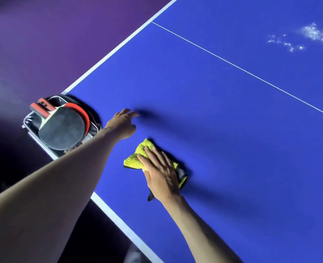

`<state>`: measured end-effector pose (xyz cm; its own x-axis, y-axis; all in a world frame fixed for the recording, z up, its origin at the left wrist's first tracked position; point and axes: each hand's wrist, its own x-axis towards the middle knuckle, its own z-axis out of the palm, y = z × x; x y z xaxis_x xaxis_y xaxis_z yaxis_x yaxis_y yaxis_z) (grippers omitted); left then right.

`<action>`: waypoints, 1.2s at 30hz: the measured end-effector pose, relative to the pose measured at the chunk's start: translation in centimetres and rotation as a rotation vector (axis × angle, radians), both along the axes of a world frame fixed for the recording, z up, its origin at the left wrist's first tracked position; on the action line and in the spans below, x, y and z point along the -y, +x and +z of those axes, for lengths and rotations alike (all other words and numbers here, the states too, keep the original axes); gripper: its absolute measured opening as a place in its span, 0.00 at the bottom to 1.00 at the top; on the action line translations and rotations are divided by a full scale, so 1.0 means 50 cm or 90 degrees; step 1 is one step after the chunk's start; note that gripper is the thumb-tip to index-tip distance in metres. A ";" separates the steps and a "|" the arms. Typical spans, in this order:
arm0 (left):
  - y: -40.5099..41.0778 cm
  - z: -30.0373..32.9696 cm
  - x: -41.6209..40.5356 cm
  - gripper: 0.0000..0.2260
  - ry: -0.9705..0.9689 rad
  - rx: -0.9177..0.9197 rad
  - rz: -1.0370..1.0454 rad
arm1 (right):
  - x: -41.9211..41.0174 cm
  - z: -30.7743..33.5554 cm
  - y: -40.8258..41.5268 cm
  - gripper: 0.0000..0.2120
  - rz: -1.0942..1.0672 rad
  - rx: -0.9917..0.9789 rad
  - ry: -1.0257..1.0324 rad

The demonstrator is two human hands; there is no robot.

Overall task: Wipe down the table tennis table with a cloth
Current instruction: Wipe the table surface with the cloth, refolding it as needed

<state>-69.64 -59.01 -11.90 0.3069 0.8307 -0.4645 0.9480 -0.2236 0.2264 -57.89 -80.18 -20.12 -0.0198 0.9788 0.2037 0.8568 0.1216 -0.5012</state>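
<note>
- We have the yellow cloth (136,158) lying bunched on the blue table (223,114), near the corner closest to us and just in from the white edge line
- Our right hand (161,176) lies flat on top of it, fingers straight and spread, pressing it down rather than gripping; a dark grey border of the cloth pokes out beside the palm and below the wrist
- Our left hand (123,123) reaches out over the table beyond the cloth, fingers loosely extended and holding nothing — whether the fingertips touch the surface we cannot tell, because of blur
- At the corner sit two paddles (62,126), stacked on a black case (93,128), close beside the left forearm
- Far across the centre line (242,70) a whitish speckled patch (312,35) shows on the surface; we judge it to be dust or residue not yet wiped, though it could be glare
- The cloth looks soft, fluffy and light, so we expect it to fold and roll under the hand; a flat palm over its middle with even pressure should keep it spread, and the smooth tabletop should let it glide easily
- The paddles look likely to be knocked if a stroke sweeps toward that corner — worth lifting them clear first
</note>
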 end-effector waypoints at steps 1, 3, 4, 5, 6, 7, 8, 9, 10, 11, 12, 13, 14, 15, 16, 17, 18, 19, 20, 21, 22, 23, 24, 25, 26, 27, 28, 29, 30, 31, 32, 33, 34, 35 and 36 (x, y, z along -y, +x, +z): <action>-0.010 -0.001 0.025 0.29 -0.002 -0.001 0.001 | 0.032 0.000 -0.017 0.22 0.016 -0.004 0.003; -0.021 -0.002 0.068 0.29 -0.004 -0.004 0.000 | 0.090 0.002 -0.045 0.21 0.047 -0.007 0.007; -0.022 -0.001 0.085 0.29 -0.005 -0.006 -0.002 | 0.116 0.003 -0.056 0.21 0.064 -0.005 0.006; -0.020 0.000 0.098 0.29 -0.009 -0.009 -0.003 | 0.138 0.003 -0.064 0.21 0.081 -0.002 0.002; -0.016 0.001 0.108 0.29 -0.013 -0.011 -0.004 | 0.155 0.003 -0.069 0.22 0.096 0.006 -0.001; -0.010 0.002 0.115 0.29 -0.017 -0.013 -0.006 | 0.165 0.002 -0.070 0.22 0.114 0.017 -0.001; -0.002 0.005 0.120 0.30 -0.020 -0.014 -0.008 | 0.168 -0.001 -0.065 0.23 0.134 0.029 0.002; 0.007 0.007 0.123 0.31 -0.022 -0.012 -0.011 | 0.164 -0.005 -0.057 0.24 0.150 0.041 0.008; 0.018 0.008 0.123 0.31 -0.022 -0.009 -0.014 | 0.154 -0.009 -0.043 0.25 0.158 0.050 0.017; 0.030 0.009 0.122 0.32 -0.024 -0.005 -0.018 | 0.141 -0.014 -0.026 0.27 0.149 0.052 0.027; 0.041 0.010 0.120 0.32 -0.027 -0.003 -0.022 | 0.127 -0.017 -0.004 0.27 0.120 0.046 0.037; 0.053 0.009 0.116 0.33 -0.028 -0.001 -0.025 | 0.110 -0.018 0.024 0.26 0.085 0.040 0.046; 0.065 0.007 0.111 0.33 -0.027 0.003 -0.028 | 0.090 -0.019 0.057 0.25 0.057 0.041 0.052; 0.080 0.005 0.105 0.32 -0.025 0.009 -0.034 | 0.068 -0.017 0.093 0.24 0.038 0.047 0.056; 0.096 0.002 0.098 0.32 -0.019 0.018 -0.042 | 0.045 -0.014 0.132 0.24 0.023 0.053 0.058; 0.115 -0.002 0.089 0.32 -0.010 0.026 -0.049 | 0.021 -0.012 0.173 0.24 0.008 0.058 0.056; 0.136 -0.005 0.081 0.32 -0.001 0.034 -0.056 | -0.003 -0.009 0.211 0.24 -0.010 0.065 0.050; 0.157 -0.009 0.071 0.32 0.008 0.044 -0.063 | -0.027 -0.006 0.246 0.23 -0.028 0.072 0.039; 0.181 -0.012 0.060 0.33 0.019 0.057 -0.070 | -0.049 -0.004 0.280 0.23 -0.044 0.078 0.027; 0.207 -0.014 0.048 0.33 0.032 0.072 -0.077 | -0.071 -0.002 0.311 0.22 -0.058 0.082 0.017; 0.235 -0.016 0.035 0.33 0.044 0.087 -0.083 | -0.092 -0.001 0.342 0.21 -0.071 0.085 0.010; 0.263 -0.018 0.022 0.32 0.053 0.099 -0.092 | -0.113 -0.001 0.372 0.21 -0.088 0.089 0.006; 0.292 -0.019 0.009 0.32 0.055 0.103 -0.101 | -0.132 -0.002 0.402 0.22 -0.108 0.093 0.001; 0.318 -0.021 -0.002 0.32 0.050 0.098 -0.109 | -0.151 -0.002 0.430 0.23 -0.132 0.096 -0.003; 0.342 -0.023 -0.011 0.32 0.035 0.085 -0.108 | -0.170 -0.003 0.459 0.23 -0.155 0.098 -0.006; 0.362 -0.027 -0.018 0.33 0.015 0.068 -0.099 | -0.189 -0.005 0.489 0.24 -0.175 0.100 -0.006; 0.378 -0.032 -0.021 0.33 -0.002 0.052 -0.084 | -0.208 -0.005 0.518 0.24 -0.192 0.101 -0.004; 0.388 -0.038 -0.021 0.33 -0.010 0.041 -0.071 | -0.226 -0.007 0.548 0.23 -0.207 0.101 -0.003; 0.394 -0.044 -0.017 0.33 -0.007 0.034 -0.061 | -0.244 -0.008 0.576 0.23 -0.221 0.105 -0.001; 0.397 -0.049 -0.012 0.34 0.002 0.032 -0.055 | -0.261 -0.008 0.604 0.22 -0.234 0.111 -0.002; 0.398 -0.053 -0.007 0.34 0.009 0.032 -0.052 | -0.278 -0.009 0.628 0.23 -0.246 0.115 -0.007; 0.398 -0.056 -0.004 0.34 0.015 0.034 -0.050 | -0.293 -0.009 0.651 0.23 -0.259 0.115 -0.015; 0.398 -0.057 -0.003 0.34 0.018 0.034 -0.048 | -0.308 -0.009 0.672 0.24 -0.268 0.111 -0.024; 0.398 -0.057 -0.003 0.34 0.023 0.031 -0.048 | -0.323 -0.009 0.694 0.24 -0.277 0.108 -0.031; 0.399 -0.058 -0.003 0.34 0.027 0.027 -0.049 | -0.337 -0.008 0.716 0.24 -0.284 0.106 -0.036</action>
<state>-49.69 -58.84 -14.80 0.3895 0.8221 -0.4152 0.9173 -0.3059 0.2549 -22.10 -63.35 -20.50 0.3775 0.9083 0.1801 0.8883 -0.3003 -0.3474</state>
